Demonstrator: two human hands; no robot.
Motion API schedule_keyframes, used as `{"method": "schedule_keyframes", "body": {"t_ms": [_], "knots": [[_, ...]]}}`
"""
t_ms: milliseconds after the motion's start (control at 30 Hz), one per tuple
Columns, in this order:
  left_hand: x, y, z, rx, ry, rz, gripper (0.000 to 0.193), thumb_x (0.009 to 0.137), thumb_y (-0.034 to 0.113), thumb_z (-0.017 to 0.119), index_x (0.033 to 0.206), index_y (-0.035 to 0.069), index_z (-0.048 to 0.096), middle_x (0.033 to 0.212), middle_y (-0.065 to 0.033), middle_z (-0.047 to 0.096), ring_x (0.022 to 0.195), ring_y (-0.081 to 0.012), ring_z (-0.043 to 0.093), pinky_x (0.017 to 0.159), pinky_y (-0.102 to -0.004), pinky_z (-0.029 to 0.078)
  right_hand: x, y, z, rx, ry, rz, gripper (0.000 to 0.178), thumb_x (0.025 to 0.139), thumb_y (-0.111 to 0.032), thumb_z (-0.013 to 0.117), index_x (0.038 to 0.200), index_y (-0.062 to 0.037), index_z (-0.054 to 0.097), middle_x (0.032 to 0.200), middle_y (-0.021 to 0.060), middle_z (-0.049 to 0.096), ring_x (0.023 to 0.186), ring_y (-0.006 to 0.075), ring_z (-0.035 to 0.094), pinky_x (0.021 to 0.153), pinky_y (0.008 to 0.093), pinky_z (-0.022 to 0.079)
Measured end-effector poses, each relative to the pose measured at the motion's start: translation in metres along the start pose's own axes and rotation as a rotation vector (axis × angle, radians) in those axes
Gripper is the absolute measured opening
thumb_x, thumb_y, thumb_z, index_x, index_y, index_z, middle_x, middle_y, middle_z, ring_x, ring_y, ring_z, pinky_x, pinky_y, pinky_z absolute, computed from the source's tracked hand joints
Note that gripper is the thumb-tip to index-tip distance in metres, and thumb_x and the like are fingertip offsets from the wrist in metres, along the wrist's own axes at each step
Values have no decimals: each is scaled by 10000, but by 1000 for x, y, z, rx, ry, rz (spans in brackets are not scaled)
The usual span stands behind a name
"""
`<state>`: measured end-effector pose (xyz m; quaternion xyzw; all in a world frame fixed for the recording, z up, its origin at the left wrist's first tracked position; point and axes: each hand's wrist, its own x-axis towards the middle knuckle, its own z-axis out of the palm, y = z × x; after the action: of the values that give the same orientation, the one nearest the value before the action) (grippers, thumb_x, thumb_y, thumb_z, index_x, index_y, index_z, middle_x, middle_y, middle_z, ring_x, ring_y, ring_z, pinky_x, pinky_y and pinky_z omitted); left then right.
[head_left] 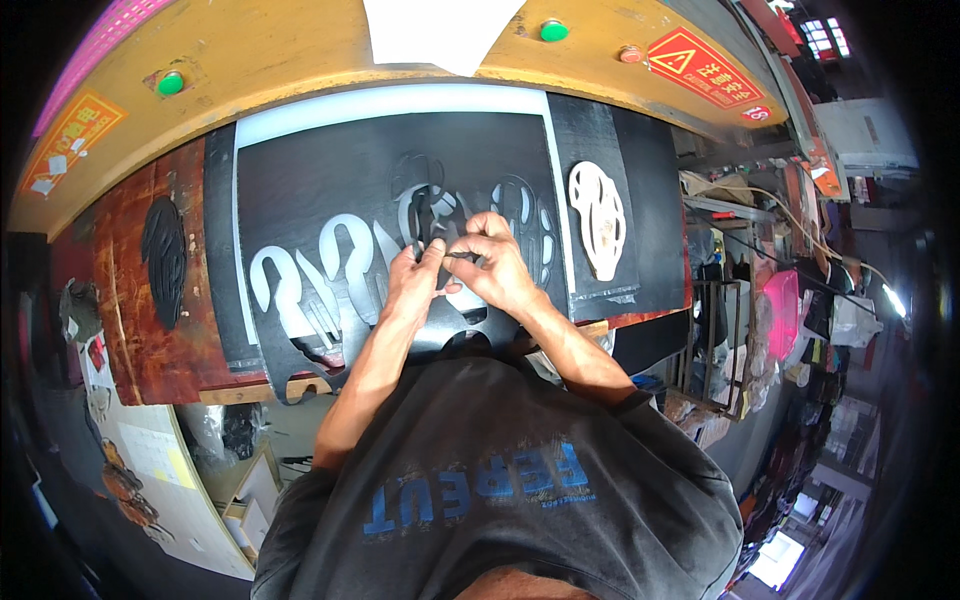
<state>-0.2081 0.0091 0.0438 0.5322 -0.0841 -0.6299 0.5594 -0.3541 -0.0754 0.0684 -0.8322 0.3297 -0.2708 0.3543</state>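
Close together over the middle of the work surface, my left hand [408, 283] and my right hand [497, 268] pinch a thin black cut piece [424, 212] between their fingertips. Part of that piece is hidden by the fingers. Under them lies a black sheet [330, 150] with curved, shoe-upper-like openings, through which a white board [390, 101] shows. The sheet's near edge curls over the table edge against my shirt. To the right of my hands rests a white cutting die or template [597, 222] of the same openwork shape.
A black stack of similar cut pieces [163, 262] lies on the worn reddish-brown table [125, 345] at left. Beyond the board runs a yellow machine beam [300, 60] with a green button [553, 30] and hanging white paper [440, 30]. A metal rack [715, 345] stands at right.
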Motion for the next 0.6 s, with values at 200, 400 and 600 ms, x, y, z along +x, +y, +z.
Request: {"method": "schedule_keyframes", "body": {"t_ms": [200,400,600], "knots": [[7,3,14,-116,27,-48,246,1101,288,620,1154,51,662,1001,-41,677,829,-151,675,651,-341,637,-14,8,22,449,236,266,113,841,8,841,940,-21,796,1061,34,582,1059,169,567,927,306,476],[2,-1,32,-55,134,91,262,1110,289,594,1045,42,653,887,-12,656,715,-115,627,574,-312,615,-18,16,35,760,354,530,15,898,-22,804,913,-27,803,1094,29,650,1141,151,563,1000,307,452],[3,-14,32,-3,146,167,281,1119,283,575,1075,18,657,894,-27,661,697,-111,624,510,-274,584,-16,20,36,814,379,541,36,913,-52,796,881,-33,796,899,4,738,1129,127,553,1082,341,403]]}}
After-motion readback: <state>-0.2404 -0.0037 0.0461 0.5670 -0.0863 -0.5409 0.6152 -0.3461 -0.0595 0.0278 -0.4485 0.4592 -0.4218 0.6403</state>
